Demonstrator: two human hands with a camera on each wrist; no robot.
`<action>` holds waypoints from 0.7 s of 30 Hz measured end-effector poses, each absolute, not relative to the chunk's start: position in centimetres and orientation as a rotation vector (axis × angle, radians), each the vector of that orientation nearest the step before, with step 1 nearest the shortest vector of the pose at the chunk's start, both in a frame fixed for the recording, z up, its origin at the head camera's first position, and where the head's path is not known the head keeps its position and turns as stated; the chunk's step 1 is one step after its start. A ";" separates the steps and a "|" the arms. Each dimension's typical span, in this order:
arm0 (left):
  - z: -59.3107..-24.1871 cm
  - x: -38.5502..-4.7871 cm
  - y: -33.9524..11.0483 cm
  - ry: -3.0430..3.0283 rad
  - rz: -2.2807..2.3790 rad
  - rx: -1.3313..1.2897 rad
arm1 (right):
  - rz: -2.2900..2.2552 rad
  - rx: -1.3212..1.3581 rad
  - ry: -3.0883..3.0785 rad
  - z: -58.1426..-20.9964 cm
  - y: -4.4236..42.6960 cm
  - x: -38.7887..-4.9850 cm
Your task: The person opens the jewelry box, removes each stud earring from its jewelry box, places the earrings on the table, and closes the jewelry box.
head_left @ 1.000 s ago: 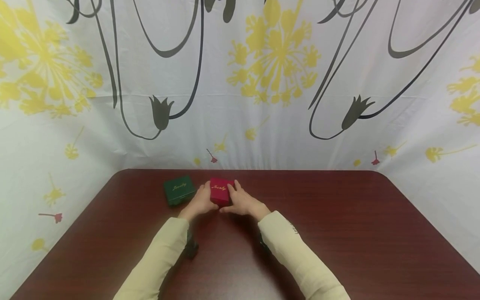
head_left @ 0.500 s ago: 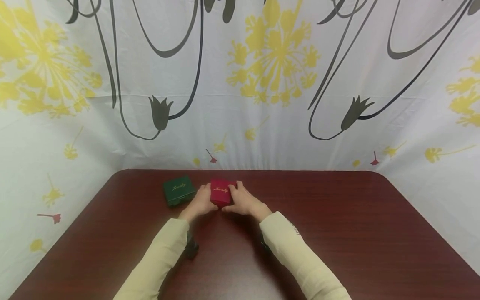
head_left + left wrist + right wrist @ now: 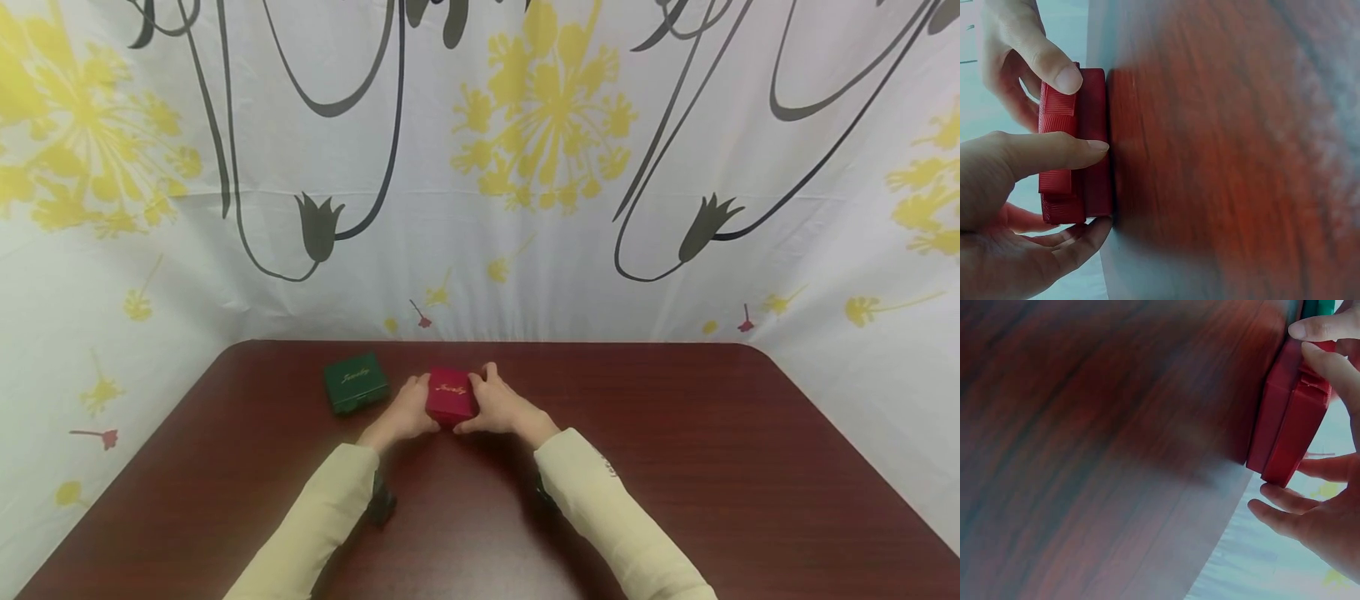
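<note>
A small red jewelry box [image 3: 452, 398] with gold lettering on its lid sits on the table between both hands. My left hand [image 3: 406, 410] holds its left side, the thumb lying across the front face, as the left wrist view shows. My right hand [image 3: 504, 407] grips the opposite side, thumb on the front near the corner and fingers around the right side. In the left wrist view, a red ribbed ribbon [image 3: 1058, 181] runs along the front of the box [image 3: 1095, 112]. The lid looks closed, and the underside appears to rest on the wood.
Left of the hands lies a green jewelry box [image 3: 356, 383] with similar gold lettering. Both stand on a dark reddish wooden table [image 3: 675, 467]. Behind its far edge hangs a white curtain [image 3: 420, 250] with yellow and grey flower prints.
Both hands have shifted the red jewelry box slightly to the right and nearer to me, also turning it a little. The green box stays in place.
</note>
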State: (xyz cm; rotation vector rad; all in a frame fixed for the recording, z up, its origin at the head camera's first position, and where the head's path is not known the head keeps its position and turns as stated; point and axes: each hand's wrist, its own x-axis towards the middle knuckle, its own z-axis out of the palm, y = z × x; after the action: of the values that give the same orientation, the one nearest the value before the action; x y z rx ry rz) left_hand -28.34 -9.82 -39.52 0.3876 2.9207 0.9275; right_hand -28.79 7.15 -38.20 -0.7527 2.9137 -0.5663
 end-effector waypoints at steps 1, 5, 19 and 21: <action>-39.5 -28.3 -9.7 2.925 0.922 0.396 | -0.562 -0.763 2.914 -38.2 7.3 -28.8; -39.6 -28.0 -9.5 2.955 0.895 0.439 | -0.544 -0.774 2.915 -38.1 7.6 -28.6; -39.6 -26.8 -8.7 2.865 0.943 0.536 | -0.487 -0.837 2.904 -37.9 9.2 -27.6; -39.5 -26.7 -8.5 2.838 0.944 0.532 | -0.480 -0.837 2.894 -37.8 9.4 -27.4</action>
State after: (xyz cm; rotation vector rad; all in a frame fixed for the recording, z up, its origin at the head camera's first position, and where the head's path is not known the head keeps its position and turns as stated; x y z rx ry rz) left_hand -26.68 -8.53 -39.53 0.5320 2.8383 0.9440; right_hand -27.38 9.40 -37.79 -0.8372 2.8943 -0.4803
